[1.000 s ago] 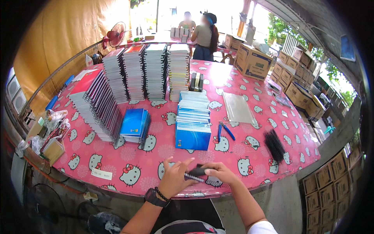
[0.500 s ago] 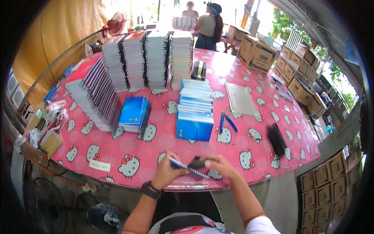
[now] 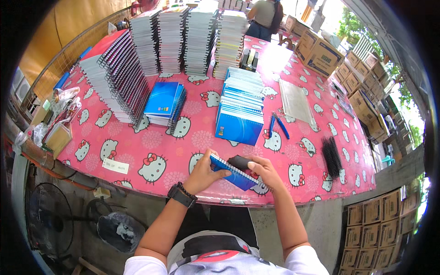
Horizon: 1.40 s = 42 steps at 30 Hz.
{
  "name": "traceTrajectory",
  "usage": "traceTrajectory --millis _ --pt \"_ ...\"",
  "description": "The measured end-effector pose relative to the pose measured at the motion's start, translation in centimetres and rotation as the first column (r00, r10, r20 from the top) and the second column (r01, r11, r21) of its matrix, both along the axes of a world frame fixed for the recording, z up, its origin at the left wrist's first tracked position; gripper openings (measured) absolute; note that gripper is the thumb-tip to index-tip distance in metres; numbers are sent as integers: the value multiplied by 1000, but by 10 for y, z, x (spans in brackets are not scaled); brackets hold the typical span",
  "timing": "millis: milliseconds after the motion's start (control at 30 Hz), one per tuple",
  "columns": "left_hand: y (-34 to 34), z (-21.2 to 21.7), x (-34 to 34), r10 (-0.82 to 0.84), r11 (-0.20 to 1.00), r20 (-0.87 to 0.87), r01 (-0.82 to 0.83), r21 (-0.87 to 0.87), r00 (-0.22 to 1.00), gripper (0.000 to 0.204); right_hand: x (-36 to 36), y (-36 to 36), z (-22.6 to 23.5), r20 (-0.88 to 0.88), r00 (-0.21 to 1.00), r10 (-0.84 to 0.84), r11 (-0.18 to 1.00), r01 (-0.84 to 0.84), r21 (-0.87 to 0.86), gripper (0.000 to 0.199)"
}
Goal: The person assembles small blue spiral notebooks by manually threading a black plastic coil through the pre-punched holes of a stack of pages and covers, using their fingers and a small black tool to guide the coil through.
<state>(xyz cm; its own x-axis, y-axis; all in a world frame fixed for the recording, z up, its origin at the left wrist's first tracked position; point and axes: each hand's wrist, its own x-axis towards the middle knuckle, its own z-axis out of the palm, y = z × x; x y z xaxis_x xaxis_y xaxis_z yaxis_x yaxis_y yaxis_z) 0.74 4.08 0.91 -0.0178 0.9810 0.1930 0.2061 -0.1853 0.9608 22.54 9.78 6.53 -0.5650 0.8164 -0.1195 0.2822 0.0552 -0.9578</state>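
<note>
At the table's near edge, my left hand (image 3: 202,175) grips a small blue notebook (image 3: 238,179), thumb on its cover. The notebook is tilted, and a row of binding holes with a spiral coil runs along its upper edge. My right hand (image 3: 264,172) is closed at the far end of that edge, holding a small black pad-like piece (image 3: 239,161) against the binding. What the piece is made of I cannot tell. Beyond my hands lies a leaning row of blue notebooks (image 3: 239,123). Blue-handled pliers (image 3: 278,126) rest to its right.
A bundle of black spiral coils (image 3: 332,156) lies on the right of the pink table (image 3: 192,151). A clear plastic sheet (image 3: 297,104) is behind the pliers. Finished blue notebooks (image 3: 163,101), tall spiral-bound stacks (image 3: 200,43) and a tape dispenser (image 3: 249,59) stand farther back. Cartons (image 3: 321,55) are beyond.
The view has tipped downward, so the table's things sit higher in the picture. The notebook has turned to show more of its blue cover. My right hand still holds the black piece against the binding.
</note>
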Motion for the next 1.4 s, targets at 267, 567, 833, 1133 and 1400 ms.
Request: traceTrajectory --millis 267,567,833,1133,1400 --pt "-2 8 -1 -18 999 29 18 -28 999 54 -8 15 8 -3 999 33 992 -32 125 48" --pt "-7 21 1 -51 990 93 63 -129 994 48 17 7 4 -176 971 -161 944 203 260 39" --pt "-13 52 23 20 985 -7 -19 170 1000 32 83 -14 19 124 708 -696 430 271 861 33" --pt "-45 105 41 88 966 -62 -70 249 994 15 -14 -62 64 -246 965 -88 872 194 450 25" --pt "-52 99 29 4 970 -19 1 243 1000 18 -13 -63 65 -306 952 24 867 133 481 27"
